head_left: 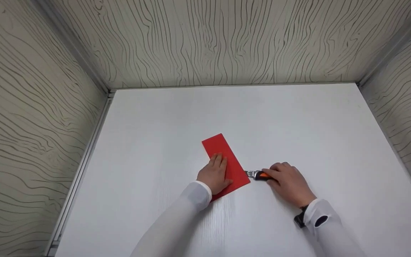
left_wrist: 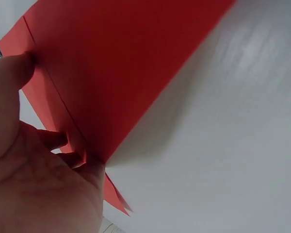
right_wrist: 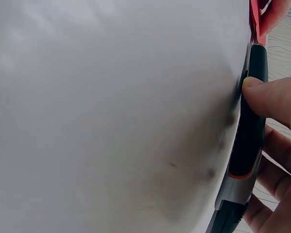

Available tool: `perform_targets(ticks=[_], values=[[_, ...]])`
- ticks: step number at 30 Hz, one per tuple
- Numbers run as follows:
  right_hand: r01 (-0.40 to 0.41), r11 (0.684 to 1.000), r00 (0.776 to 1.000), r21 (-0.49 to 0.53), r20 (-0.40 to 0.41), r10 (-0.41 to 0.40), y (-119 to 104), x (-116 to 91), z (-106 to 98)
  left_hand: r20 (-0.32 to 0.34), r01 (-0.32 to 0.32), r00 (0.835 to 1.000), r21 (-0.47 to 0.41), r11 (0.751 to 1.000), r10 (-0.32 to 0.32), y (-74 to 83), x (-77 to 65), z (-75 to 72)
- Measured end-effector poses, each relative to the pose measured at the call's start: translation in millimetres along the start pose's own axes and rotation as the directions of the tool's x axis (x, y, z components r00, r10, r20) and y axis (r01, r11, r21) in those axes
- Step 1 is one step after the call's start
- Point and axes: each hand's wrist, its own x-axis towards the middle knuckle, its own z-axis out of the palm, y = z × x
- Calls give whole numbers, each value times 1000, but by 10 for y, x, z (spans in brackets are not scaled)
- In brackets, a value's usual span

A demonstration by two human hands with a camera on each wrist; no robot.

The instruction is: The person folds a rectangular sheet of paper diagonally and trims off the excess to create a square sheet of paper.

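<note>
A folded sheet of red paper (head_left: 237, 167) lies slanted on the white table. My left hand (head_left: 214, 175) rests on it, fingers stretched across the upper layer. In the left wrist view a crease line runs down the paper (left_wrist: 121, 73), and the thumb and fingertips press beside it. With my right hand (head_left: 292, 185) I grip a utility knife (head_left: 263, 175) with a black, orange and grey handle. Its metal front end meets the paper's right edge near the lower corner; the tip is hidden there. The right wrist view shows the thumb on top of the knife (right_wrist: 252, 131), fingers curled beneath.
The white table (head_left: 155, 135) is bounded by wood-grain panels (head_left: 209, 43) at the back and both sides. Metal rails (head_left: 84, 160) run along the left edge. A black wrist strap (head_left: 300, 217) sits on the right wrist.
</note>
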Motion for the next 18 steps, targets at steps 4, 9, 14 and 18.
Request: perform_targets(ticks=[4,9,14,18], values=[[-7,1000,1000,0,-5,7,-3,-3,1,9,3,1000,4,1000,-3,2,0,-2],[-37,999,999,11,-23,37,6,-7,19,0,-7,1000,28,1000,7,-2,5,10],[-61,998,998,-8,-26,61,22,-8,7,-6,-13,1000,29,999,13,-3,1,7],[-71,997,997,-23,-28,70,39,-9,-1,-2,-9,1000,15,1000,9,-2,3,5]])
